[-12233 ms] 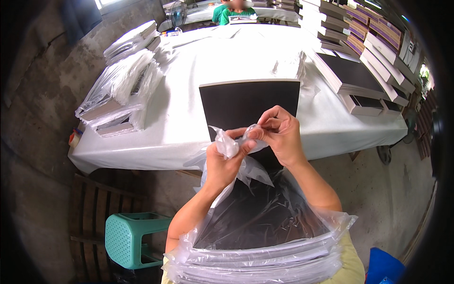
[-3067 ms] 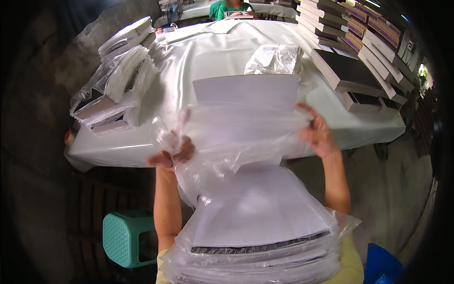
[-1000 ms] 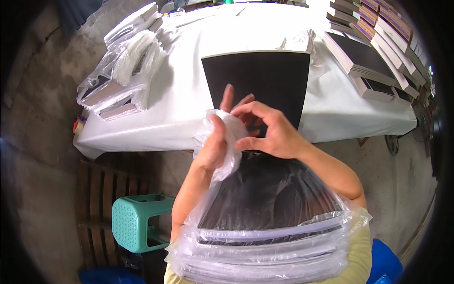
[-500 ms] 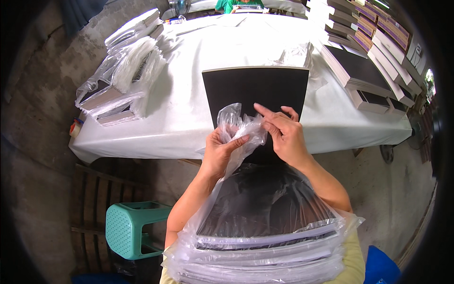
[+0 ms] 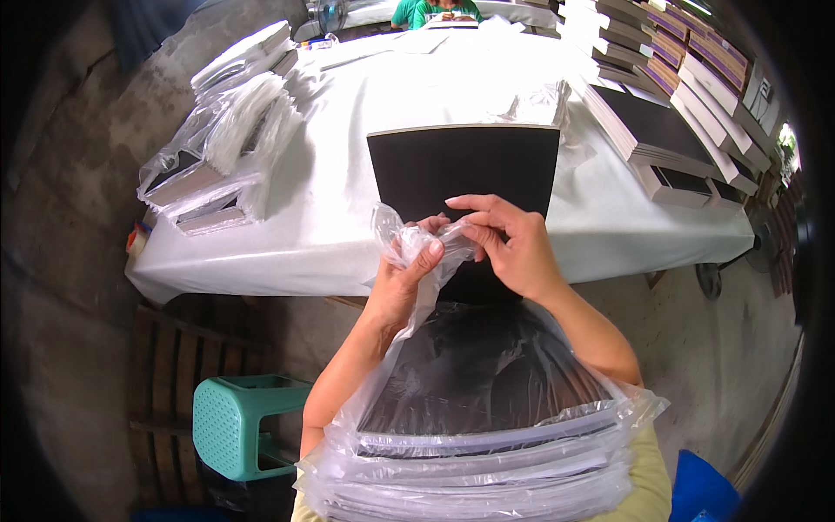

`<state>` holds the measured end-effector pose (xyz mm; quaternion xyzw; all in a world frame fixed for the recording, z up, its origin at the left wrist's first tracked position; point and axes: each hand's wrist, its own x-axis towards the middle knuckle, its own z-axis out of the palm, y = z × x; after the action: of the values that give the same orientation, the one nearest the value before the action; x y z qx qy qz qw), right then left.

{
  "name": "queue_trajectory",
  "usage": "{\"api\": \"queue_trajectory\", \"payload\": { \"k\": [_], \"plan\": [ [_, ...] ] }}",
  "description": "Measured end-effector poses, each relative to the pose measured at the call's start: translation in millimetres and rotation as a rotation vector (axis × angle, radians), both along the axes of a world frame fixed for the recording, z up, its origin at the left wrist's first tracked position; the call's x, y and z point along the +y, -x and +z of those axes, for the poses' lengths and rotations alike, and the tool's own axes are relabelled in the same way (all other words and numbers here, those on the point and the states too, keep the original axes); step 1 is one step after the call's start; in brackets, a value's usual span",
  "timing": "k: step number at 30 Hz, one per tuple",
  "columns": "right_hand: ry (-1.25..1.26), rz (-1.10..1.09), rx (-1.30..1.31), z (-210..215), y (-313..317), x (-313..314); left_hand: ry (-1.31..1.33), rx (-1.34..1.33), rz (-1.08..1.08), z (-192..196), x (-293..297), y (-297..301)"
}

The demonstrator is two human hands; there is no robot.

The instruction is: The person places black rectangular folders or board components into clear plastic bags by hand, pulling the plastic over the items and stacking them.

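While the left hand [image 5: 402, 283] clamps the gathered mouth of a clear plastic bag [image 5: 409, 248], the right hand [image 5: 509, 248] pinches it just beside, above a black board [image 5: 461, 165].

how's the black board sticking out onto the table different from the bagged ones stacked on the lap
The black board is half bare, its far end flat on the white table; both hands, left hand and right hand, pinch its clear bag open. The bagged stack is fully wrapped and piled. Both are flat dark sheets.
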<state>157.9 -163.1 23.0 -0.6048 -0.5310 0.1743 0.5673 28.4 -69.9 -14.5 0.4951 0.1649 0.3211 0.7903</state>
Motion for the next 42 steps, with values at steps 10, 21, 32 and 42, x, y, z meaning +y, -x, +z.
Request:
{"api": "queue_trajectory", "payload": {
  "k": [10, 21, 32, 42],
  "plan": [
    [-0.207, -0.023, 0.145, -5, -2, 4, 0.024, 0.019, 0.034, 6, -3, -3],
    [-0.121, 0.294, 0.374, -6, -5, 6, 0.011, -0.137, 0.062, -2, 3, -1],
    [-0.058, 0.308, 0.460, 2, -4, 6, -0.130, -0.099, 0.033, 1, 0, 7],
    [-0.165, -0.154, 0.190, 4, -45, -4, -0.626, 0.263, 0.936, -25, 101, 87]
  ]
}}
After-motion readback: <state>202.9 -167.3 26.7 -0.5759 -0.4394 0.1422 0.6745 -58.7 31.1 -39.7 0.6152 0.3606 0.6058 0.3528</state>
